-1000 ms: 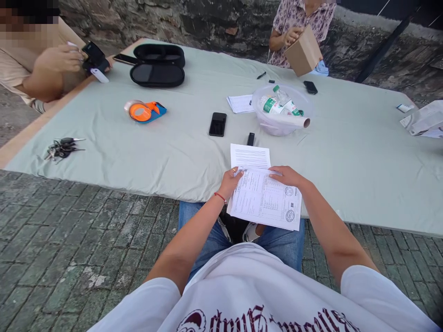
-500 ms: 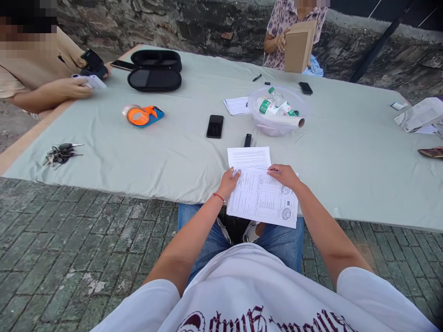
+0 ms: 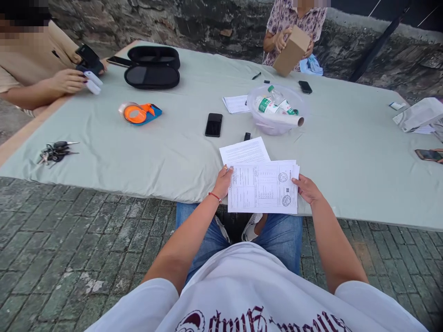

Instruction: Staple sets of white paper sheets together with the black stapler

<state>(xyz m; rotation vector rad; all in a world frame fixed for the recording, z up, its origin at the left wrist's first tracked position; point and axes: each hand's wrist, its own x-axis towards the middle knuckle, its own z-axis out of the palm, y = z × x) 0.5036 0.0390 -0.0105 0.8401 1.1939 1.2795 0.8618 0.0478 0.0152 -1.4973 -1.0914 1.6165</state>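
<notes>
Printed papers (image 3: 262, 189) with round stamps are held over the table's near edge. My left hand (image 3: 222, 181), with a red string on its wrist, pinches their left edge, thumb on top. At the right edge my right hand (image 3: 307, 187) grips them between thumb and fingers. Another printed sheet (image 3: 245, 151) sticks out at an angle beyond them, its near part hidden under the stamped papers. Just past that sheet a small black object (image 3: 247, 137) lies partly covered, and a black phone (image 3: 213, 125) rests to its left.
On the cloth-covered table (image 3: 166, 152) lie keys (image 3: 56, 152), an orange-and-blue tape dispenser (image 3: 140, 113), an open black case (image 3: 152, 69) and a plastic basin (image 3: 275, 113) with bottles. One person handles white objects (image 3: 92, 82) at left; another holds a cardboard box (image 3: 291, 50).
My right hand has moved from the papers' upper edge to their right edge. The stamped papers are straighter, and the far sheet is turned. Across the table, the box has tilted.
</notes>
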